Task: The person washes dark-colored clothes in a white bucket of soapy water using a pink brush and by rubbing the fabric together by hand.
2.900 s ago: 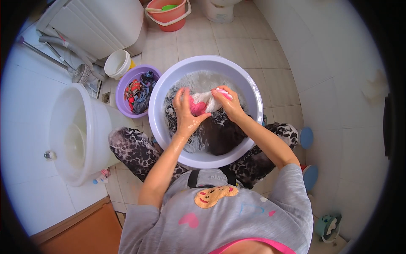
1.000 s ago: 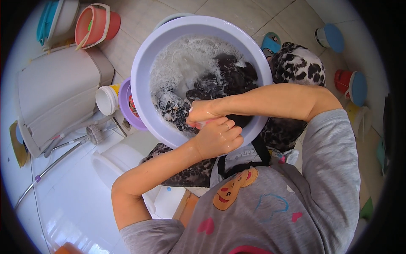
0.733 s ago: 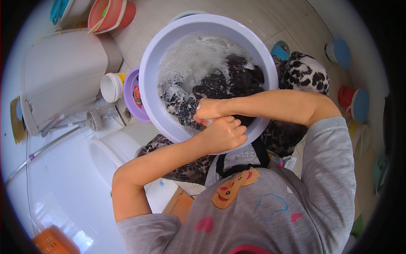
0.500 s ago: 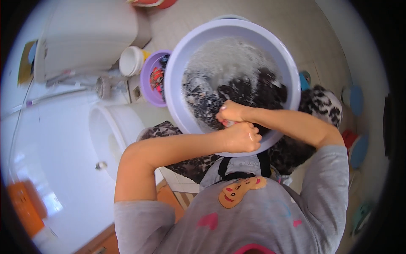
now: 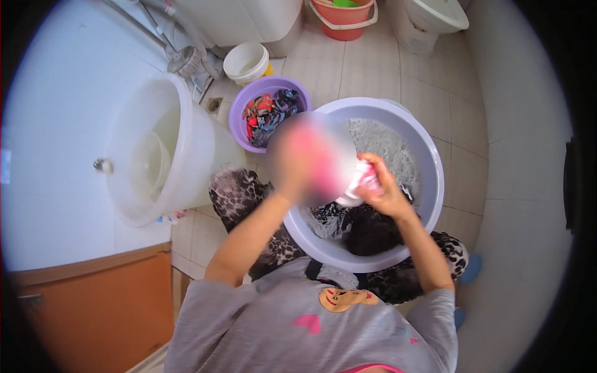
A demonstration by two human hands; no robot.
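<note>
A wide pale-lavender basin (image 5: 432,158) holds foamy water, with soaked dark clothes (image 5: 373,230) at its near side. Above it my right hand (image 5: 388,196) has its fingers closed round a pink-and-white object (image 5: 354,188); its exact kind is unclear. My left hand (image 5: 297,165) is raised over the basin's left rim, next to something pink (image 5: 326,165). A round blur covers this hand and most of the pink thing, so its fingers and hold cannot be made out.
A purple basin (image 5: 235,121) of colourful clothes sits at the left, with a white bucket (image 5: 239,68) behind it. A large translucent tub (image 5: 186,124) stands further left. At the back are a red bucket (image 5: 342,28) and a toilet (image 5: 429,22).
Both hands have risen from the clothes at the basin's near side and moved apart. A pink-and-white object is now in my right hand. The view has shifted, showing more floor.
</note>
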